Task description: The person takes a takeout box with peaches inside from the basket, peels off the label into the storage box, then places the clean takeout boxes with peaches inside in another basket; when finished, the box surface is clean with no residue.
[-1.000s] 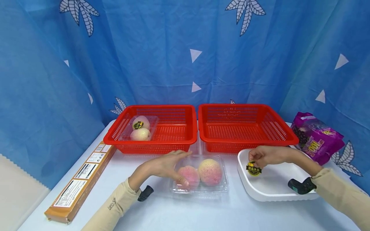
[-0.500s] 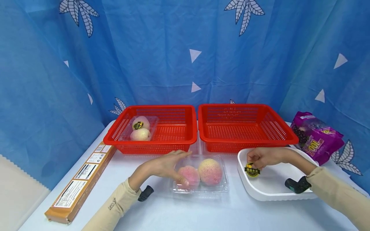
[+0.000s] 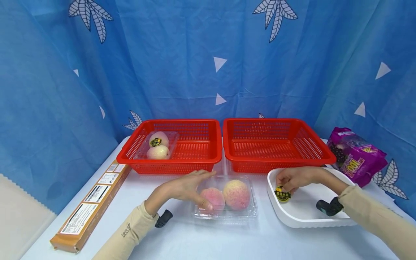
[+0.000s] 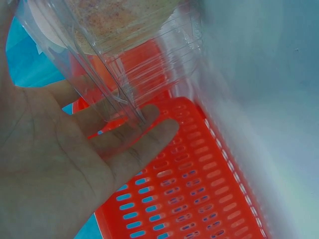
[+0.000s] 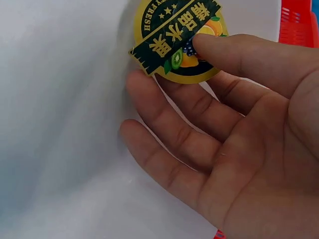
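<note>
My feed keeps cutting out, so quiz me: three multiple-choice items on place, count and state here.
1. Where is the sticker?
A. in the left basket
B. over the white tray
C. on the brown box

2. How many red baskets stand at the back?
A. one
B. two
C. three

3. What is the left hand doing?
A. resting against the clear fruit box
B. lifting a basket
C. hanging idle off the table

Answers: 1 B, the right hand pinches it above the tray. 2 B, left basket and right basket. 3 A, straight fingers lie against the box.
</note>
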Motion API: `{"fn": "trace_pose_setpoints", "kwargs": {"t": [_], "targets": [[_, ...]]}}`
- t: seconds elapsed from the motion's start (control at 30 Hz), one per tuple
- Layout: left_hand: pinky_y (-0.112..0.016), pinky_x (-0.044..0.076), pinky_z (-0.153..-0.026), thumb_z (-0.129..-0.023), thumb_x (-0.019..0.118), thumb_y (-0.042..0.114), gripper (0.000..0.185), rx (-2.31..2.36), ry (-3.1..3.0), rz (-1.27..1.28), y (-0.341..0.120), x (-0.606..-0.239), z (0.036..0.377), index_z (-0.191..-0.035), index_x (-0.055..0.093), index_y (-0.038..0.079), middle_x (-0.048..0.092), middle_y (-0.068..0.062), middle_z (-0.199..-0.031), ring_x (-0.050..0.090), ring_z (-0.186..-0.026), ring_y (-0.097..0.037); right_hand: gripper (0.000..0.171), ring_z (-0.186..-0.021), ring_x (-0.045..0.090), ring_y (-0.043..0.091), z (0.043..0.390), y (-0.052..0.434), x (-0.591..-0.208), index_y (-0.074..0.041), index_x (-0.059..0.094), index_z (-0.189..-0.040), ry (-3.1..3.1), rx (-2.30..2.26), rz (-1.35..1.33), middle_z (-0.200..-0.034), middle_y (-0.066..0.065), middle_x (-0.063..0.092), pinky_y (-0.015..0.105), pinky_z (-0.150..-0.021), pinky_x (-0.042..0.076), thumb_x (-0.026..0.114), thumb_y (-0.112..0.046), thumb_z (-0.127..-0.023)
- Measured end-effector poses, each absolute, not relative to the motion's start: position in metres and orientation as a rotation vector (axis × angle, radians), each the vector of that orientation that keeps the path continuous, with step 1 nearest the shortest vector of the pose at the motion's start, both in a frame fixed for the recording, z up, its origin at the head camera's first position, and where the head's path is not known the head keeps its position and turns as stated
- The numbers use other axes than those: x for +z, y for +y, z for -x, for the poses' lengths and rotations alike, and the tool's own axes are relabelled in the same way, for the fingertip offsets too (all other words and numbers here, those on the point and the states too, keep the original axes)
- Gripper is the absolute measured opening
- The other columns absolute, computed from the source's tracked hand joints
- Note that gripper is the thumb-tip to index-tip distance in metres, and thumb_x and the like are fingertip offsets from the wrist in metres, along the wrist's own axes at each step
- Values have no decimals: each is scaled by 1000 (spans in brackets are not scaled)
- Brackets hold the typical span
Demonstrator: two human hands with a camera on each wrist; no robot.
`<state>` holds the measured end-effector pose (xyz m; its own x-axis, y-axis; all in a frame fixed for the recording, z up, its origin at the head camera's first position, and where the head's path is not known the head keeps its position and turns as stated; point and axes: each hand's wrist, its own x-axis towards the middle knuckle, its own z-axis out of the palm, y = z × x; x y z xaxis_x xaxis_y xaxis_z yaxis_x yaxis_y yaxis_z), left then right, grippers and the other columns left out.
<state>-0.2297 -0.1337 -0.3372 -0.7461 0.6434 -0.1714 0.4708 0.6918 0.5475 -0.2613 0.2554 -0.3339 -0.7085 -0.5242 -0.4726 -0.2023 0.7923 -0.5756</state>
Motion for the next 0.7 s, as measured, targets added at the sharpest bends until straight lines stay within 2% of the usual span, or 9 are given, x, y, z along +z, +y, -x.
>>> {"fn": "trace_pose_setpoints", "kwargs": {"t": [0.4,0.7], "targets": [[-50,38,-105,-69,79,56,102,676,2555,-881,-134,-338,230,-152,28,26,35,-5,-149,31,-136,-24,11,-80,58,17,268,253,-343,-8,59,-91,2327,-617,488,-88,2,63,35,-71,54,68,-9,-85],[-50,37,-106,-69,79,56,101,672,2558,-882,-134,-338,230,-152,28,26,34,-5,-150,30,-138,-25,15,-67,51,11,268,249,-343,-10,58,-84,2387,-457,550,-75,-2,52,24,-60,46,71,-6,-81]]}}
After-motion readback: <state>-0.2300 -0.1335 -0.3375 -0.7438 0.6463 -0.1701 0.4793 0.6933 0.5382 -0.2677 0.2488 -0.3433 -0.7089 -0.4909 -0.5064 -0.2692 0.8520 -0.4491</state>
